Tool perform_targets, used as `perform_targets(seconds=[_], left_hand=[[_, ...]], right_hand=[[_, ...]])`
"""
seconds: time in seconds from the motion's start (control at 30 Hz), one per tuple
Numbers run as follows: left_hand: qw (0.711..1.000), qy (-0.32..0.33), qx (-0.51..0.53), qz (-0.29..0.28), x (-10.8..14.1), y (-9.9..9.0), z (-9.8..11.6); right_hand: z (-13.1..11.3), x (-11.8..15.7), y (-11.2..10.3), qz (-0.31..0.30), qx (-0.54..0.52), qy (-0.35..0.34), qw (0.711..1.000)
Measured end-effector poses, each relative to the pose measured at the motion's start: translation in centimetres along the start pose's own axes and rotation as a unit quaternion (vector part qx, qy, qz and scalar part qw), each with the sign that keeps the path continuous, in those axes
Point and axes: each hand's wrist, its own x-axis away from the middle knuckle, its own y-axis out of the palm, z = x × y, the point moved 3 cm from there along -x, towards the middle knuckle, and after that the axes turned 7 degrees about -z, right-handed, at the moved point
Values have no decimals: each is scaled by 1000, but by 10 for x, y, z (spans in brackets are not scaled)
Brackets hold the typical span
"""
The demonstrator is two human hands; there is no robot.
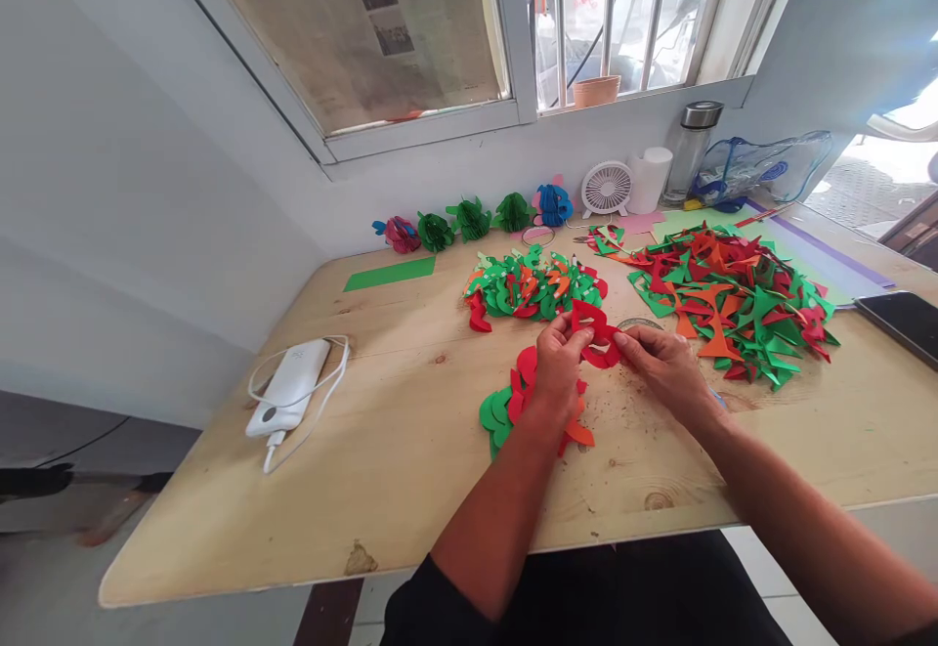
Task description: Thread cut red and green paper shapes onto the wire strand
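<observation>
Between my two hands is a red paper cut-out [599, 357] with curved edges and openings in it. My left hand [561, 363] pinches its left side between thumb and fingers. On the other side, the fingertips of my right hand [663, 367] are closed on its right edge. Under my left wrist lies a small pile of green, red and orange cut paper shapes [498, 416], partly hidden by the forearm. Just beyond the hands sits a heap of green, red and orange curved paper pieces [534, 284].
A large heap of paper offcuts [740, 299] covers the right side of the wooden table [410, 470]. Honeycomb paper figures [470, 220], a small fan [607, 187] and a glass bottle [689, 152] line the wall. A white power bank [289, 387] with cable lies left; a phone [905, 323] lies right.
</observation>
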Motion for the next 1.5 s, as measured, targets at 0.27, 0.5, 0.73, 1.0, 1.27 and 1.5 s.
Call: perform_targets(seconds=[0.27,0.5,0.73,1.0,1.27,1.5], left_hand=[[998,-17,-53,30,1,-2,0],[996,0,-71,47,-2,-4,-3],[995,17,-91,45,1,-3,0],[997,26,-60,29,-3,-2,-2],[998,30,-44,33,-6,-7,-6],[995,34,-62,71,-7,-11,-4]], right_hand=[[-2,2,-3,10,60,-6,998],[6,0,-4,33,80,-30,996],[19,-1,-2,46,3,14,999],[20,-1,-3,52,8,17,998],[27,-4,0,19,-42,-1,999],[17,-2,-5,61,-40,26,997]])
